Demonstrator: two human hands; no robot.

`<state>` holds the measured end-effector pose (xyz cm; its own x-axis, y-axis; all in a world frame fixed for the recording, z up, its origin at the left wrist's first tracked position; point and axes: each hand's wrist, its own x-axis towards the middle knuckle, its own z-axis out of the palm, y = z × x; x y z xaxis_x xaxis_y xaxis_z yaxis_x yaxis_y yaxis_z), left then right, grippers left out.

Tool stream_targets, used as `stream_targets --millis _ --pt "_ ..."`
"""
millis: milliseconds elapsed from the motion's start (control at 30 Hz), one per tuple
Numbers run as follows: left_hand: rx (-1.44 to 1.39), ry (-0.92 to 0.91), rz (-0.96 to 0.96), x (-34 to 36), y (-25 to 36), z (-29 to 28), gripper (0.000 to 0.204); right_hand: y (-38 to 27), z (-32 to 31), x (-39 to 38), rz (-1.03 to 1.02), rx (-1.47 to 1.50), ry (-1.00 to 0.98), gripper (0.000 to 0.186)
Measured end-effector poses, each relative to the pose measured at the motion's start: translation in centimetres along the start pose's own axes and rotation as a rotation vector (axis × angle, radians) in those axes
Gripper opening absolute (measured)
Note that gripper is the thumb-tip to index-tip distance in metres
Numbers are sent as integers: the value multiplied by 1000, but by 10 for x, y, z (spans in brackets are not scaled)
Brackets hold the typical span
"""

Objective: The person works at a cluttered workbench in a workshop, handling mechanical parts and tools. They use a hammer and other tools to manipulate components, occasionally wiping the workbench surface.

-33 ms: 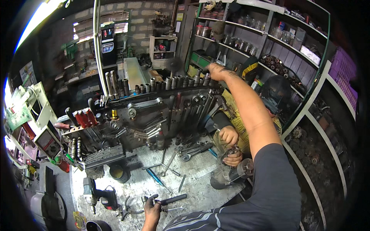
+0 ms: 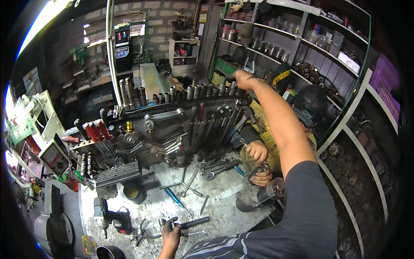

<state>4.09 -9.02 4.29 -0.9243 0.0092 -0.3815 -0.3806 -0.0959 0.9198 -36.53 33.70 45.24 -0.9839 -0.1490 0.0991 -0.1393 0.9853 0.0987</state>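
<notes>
Currently, left hand (image 2: pixel 171 233) holds a black tool (image 2: pixel 195 222); right hand (image 2: pixel 244 80), grip unclear, is by rack edge (image 2: pixel 202 101).

Drill (image 2: pixel 114 216) on workbench (image 2: pixel 151 209), left of pliers (image 2: pixel 140 236), sockets (image 2: pixel 196 91) atop tool rack (image 2: pixel 170 125) behind, shelves (image 2: pixel 303 26) at right

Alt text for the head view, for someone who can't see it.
A person's right hand reaches to the right end of the socket row atop a tool panel, while the left hand holds a black-handled tool at a metal workbench. A cordless driver, pliers and a Y-shaped wrench lie there; another person's hands are at right.
</notes>
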Motion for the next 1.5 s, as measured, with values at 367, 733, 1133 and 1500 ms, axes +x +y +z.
stream_targets --millis 367,733,1133,1500 --pt "298 41 108 18 -10 0 44 10 -23 10 37 94 346 33" --pt "0 -38 89 18 -26 -8 37 -76 -63 -35 -183 277 365 40" --pt "346 71 251 20 -63 -13 39 -113 -73 -70 -128 157 449 37" --pt "-303 -54 5 13 -70 -13 43 -256 155 -201 -461 803 -178 34"
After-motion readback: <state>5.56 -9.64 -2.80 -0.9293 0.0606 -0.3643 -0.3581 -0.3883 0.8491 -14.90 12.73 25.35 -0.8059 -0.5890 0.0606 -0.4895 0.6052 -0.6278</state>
